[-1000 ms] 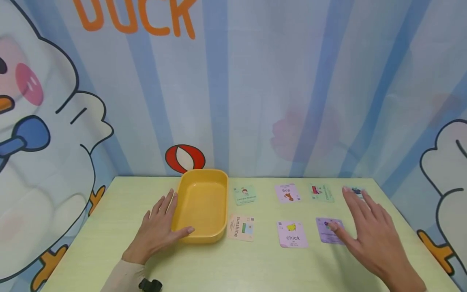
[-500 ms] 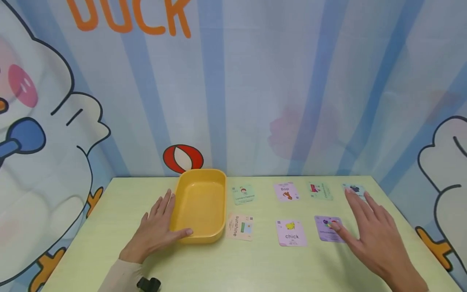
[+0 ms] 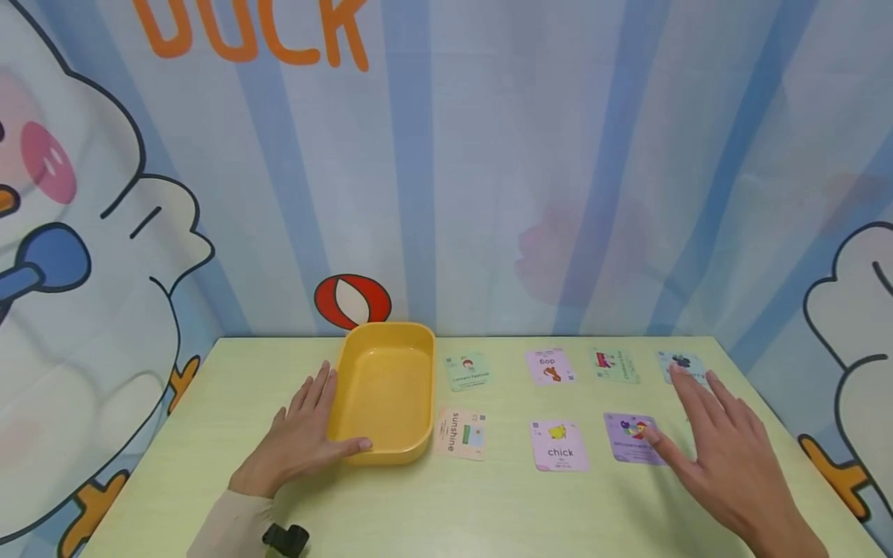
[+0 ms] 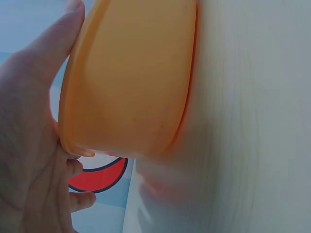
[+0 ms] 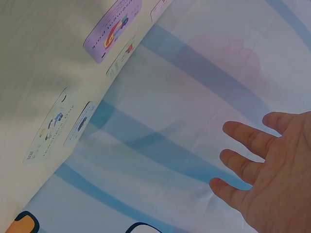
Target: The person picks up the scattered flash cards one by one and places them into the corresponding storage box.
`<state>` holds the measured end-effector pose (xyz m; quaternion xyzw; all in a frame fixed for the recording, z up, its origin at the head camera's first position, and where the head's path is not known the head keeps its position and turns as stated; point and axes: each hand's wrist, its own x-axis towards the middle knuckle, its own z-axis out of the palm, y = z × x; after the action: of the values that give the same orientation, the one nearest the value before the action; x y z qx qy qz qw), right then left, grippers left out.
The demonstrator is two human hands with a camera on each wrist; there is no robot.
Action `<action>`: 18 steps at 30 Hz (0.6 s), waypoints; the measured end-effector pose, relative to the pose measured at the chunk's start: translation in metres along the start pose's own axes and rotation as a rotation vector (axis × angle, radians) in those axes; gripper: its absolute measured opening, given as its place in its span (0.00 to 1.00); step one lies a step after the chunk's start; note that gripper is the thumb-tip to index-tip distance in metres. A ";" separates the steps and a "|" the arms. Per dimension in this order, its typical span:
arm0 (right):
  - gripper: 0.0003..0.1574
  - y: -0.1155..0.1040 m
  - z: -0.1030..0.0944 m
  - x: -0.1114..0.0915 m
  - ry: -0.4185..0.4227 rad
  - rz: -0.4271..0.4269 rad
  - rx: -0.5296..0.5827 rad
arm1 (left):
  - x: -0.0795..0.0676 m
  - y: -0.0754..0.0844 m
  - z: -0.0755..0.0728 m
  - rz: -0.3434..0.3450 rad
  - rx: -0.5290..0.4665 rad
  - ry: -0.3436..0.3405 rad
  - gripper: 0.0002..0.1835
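Note:
My left hand (image 3: 296, 442) rests along the left side of a yellow plastic tray (image 3: 380, 457), its fingers straight and its thumb at the near rim. In the left wrist view the thumb lies along the edge of the tray (image 4: 131, 82). My right hand (image 3: 732, 457) hovers over the right-hand cards with fingers spread, holding nothing. Its thumb overlaps the purple amusement park card (image 3: 624, 444); its index fingertip overlaps the blue berry card (image 3: 673, 359). A pale green card (image 5: 48, 126), hidden behind the hand in the head view, shows in the right wrist view.
Beside the tray lie a green Lantern Festival card (image 3: 469, 372) and a sunshine card (image 3: 460, 434). Further right are a dog card (image 3: 550, 366), a chick card (image 3: 560, 446) and a green card with a red picture (image 3: 615, 365). A striped curtain (image 3: 474, 170) hangs behind the table.
My right hand has shifted slightly right and toward me, uncovering more of the berry and amusement park cards. My left hand stays at the tray.

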<state>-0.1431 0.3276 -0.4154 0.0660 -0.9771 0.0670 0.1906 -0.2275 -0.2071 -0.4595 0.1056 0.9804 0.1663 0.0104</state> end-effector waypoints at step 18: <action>0.60 0.007 0.006 -0.004 -0.056 0.045 0.018 | 0.000 -0.001 -0.002 -0.003 -0.064 -0.052 0.71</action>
<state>-0.1427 0.3343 -0.4238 0.0474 -0.9827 0.0785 0.1610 -0.2275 -0.2087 -0.4575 0.1078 0.9741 0.1949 0.0396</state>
